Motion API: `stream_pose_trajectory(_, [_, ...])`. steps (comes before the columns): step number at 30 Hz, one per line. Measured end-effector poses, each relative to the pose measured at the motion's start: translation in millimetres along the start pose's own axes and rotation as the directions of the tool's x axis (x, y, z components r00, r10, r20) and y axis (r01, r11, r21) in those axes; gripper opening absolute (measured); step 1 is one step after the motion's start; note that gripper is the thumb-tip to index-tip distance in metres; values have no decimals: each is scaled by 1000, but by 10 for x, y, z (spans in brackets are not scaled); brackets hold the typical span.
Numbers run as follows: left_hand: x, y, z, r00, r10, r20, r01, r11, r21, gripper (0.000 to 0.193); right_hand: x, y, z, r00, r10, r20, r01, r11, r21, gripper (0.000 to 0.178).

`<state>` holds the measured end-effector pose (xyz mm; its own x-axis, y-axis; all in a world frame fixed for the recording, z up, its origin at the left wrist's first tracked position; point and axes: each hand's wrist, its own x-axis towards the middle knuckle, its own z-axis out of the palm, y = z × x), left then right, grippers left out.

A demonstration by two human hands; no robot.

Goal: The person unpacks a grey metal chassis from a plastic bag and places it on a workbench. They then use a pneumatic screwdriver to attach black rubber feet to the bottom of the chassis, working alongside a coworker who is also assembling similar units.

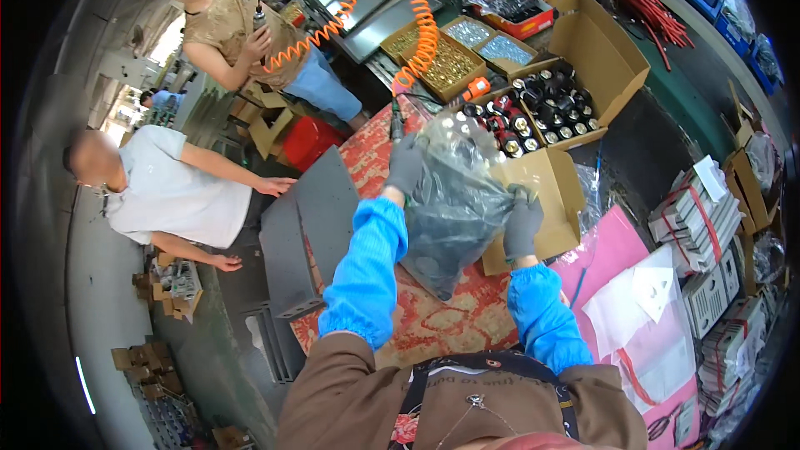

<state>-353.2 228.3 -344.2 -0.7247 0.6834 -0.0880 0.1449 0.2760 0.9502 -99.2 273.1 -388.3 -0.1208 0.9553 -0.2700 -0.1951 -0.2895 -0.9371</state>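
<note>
Between my hands a large clear plastic bag (457, 200) hangs over the table, with dark contents I cannot make out. My left hand (405, 167), in a grey glove, is closed on the bag's left side. On the opposite side my right hand (523, 225), gloved the same way, pinches the upper right edge. Just beyond the left hand is an air screwdriver (397, 121) on an orange coiled hose (428, 29). Behind the bag, an open cardboard box (615, 62) holds several black round parts with metal ends; its flap (550, 179) lies beside my right hand.
The table has a red patterned cover (442, 325). Grey metal panels (327, 208) stand at its left edge, near a person in a white shirt (179, 183). Another person (242, 33) holds a tool farther back. Boxes of small screws (446, 58) sit beyond; pink foam sheet (612, 242) lies right.
</note>
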Motion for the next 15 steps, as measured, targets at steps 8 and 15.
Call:
stream_pose_trajectory(8, [-1364,667,-740,979,154,-135,-172,976,-136,26,-1045,-570,109,895,-363,259,395,915,-82,11])
stream_pose_trajectory(15, [-2585,790,-1151,927,162,-339,-299,864,-404,31,-1652,-1370,-127,599,-578,554,672,739,45,12])
